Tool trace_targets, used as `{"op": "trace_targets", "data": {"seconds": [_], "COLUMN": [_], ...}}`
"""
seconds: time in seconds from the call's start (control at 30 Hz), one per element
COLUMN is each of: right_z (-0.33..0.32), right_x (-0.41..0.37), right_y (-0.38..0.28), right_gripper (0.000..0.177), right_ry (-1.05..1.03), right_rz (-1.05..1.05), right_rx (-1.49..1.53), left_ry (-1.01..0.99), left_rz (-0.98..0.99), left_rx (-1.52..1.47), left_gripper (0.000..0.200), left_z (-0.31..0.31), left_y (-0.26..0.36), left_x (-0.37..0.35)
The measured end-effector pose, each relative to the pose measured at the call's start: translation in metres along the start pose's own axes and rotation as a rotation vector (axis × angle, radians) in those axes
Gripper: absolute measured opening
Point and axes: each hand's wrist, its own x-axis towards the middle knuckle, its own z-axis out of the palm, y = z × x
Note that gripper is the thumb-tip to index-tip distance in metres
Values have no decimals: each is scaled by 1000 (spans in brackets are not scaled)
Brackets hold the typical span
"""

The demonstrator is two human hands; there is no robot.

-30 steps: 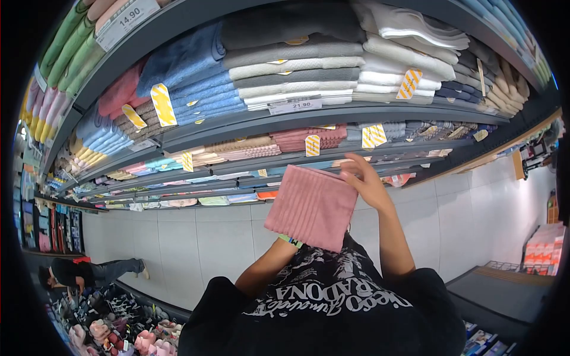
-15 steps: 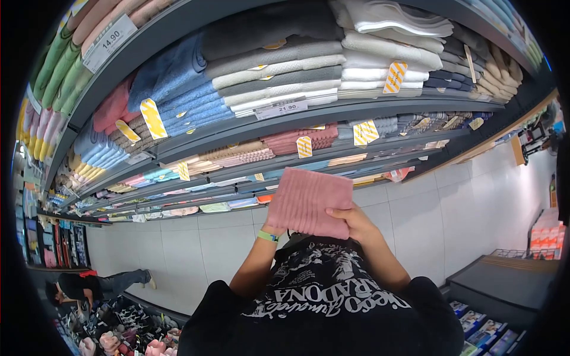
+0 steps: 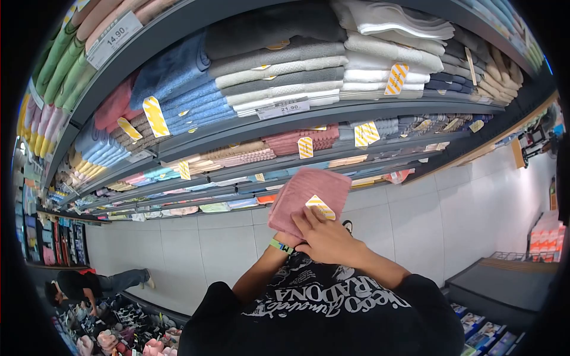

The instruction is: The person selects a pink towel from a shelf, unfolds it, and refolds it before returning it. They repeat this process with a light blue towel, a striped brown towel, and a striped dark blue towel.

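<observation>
A folded pink towel (image 3: 297, 196) with a yellow-and-white striped tag (image 3: 320, 207) is held up in front of my chest. My left hand (image 3: 288, 239), with a green wristband (image 3: 281, 245) at its wrist, supports it from underneath; most of those fingers are hidden behind the cloth. Across the towel's near side lies my right hand (image 3: 325, 238). Its fingers are extended, apart from each other, and the fingertips touch the towel at the tag's left edge.
Shelves ahead carry stacked blue towels (image 3: 199, 101), white towels (image 3: 386, 59) and a pink stack (image 3: 304, 141). A price label (image 3: 283, 109) sits on a shelf edge. Another person (image 3: 89, 286) bends over a display at lower left. A dark display unit (image 3: 499, 291) stands at right.
The towel has been turned, so its striped tag now shows instead of the ribbed face. My right hand has left the towel's right edge and moved left onto its face.
</observation>
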Motion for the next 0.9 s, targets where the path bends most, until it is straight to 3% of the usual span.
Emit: {"op": "trace_targets", "data": {"seconds": [0.03, 0.1, 0.17, 0.2, 0.23, 0.27, 0.3, 0.33, 0.37, 0.4, 0.43, 0.47, 0.53, 0.57, 0.63, 0.7, 0.77, 0.83, 0.9], "right_z": [-15, -63, -58, -59, -55, -49, -41, -30, -17, -9, -4, 0, 8, 10, 11, 6, 9, 8, 2], "right_x": [6, 19, 10, 11, 11, 11, 7, 1, -4, -5, -5, -8, -13, -17, -22, -24, -27, -25, -18], "right_y": [0, 5, 34, 47, 61, 76, 89, 103, 117, 126, 128, 126, 130, 136, 139, 137, 140, 139, 134], "right_gripper": [45, 45, 44, 46, 46, 49, 53, 53, 54, 56, 56, 55, 55, 54, 54, 54, 54, 55, 55], "right_ry": [-2, -449, -130, 21, 17, 61, 109, 112, 7, -113, -113, -144, -181, -178, -174, 64, 97, 121, 48], "right_rz": [-3, 239, 302, 330, 327, 487, 650, 652, 834, 992, 985, 953, 915, 849, 779, 755, 710, 667, 696], "right_rx": [1, 385, 457, 461, 460, 561, 660, 656, 1126, 1601, 1600, 1669, 1732, 1708, 1686, 1703, 1676, 1648, 1607], "left_ry": [-12, -37, -40, 14, 63, 63, -61, -189, -195, -76, 44, 45, -128, -124, -9, -75, -141, 14, 72], "left_rz": [12, 27, 37, -43, -120, -118, -125, -133, -135, -147, -151, -148, -110, -103, -381, -366, -354, -218, -204], "left_rx": [134, 399, 528, 175, -179, -181, -482, -781, -780, -415, -50, -48, 662, 662, -704, -744, -787, -219, -85], "left_gripper": [53, 54, 54, 54, 53, 53, 54, 55, 55, 61, 66, 66, 73, 73, 66, 60, 57, 60, 61], "left_z": [-2, -4, -5, -4, -3, -5, -7, -8, -6, -4, -3, -8, -19, -21, -24, -14, -13, -16, -13], "left_y": [0, -1, -1, -1, 0, 0, 0, 0, 0, 1, 2, 3, 9, 12, 22, 50, 56, 53, 53], "left_x": [-2, -7, -11, -13, -13, -13, -12, -11, -10, -11, -10, -10, -9, -9, -11, -18, -19, -19, -6]}}
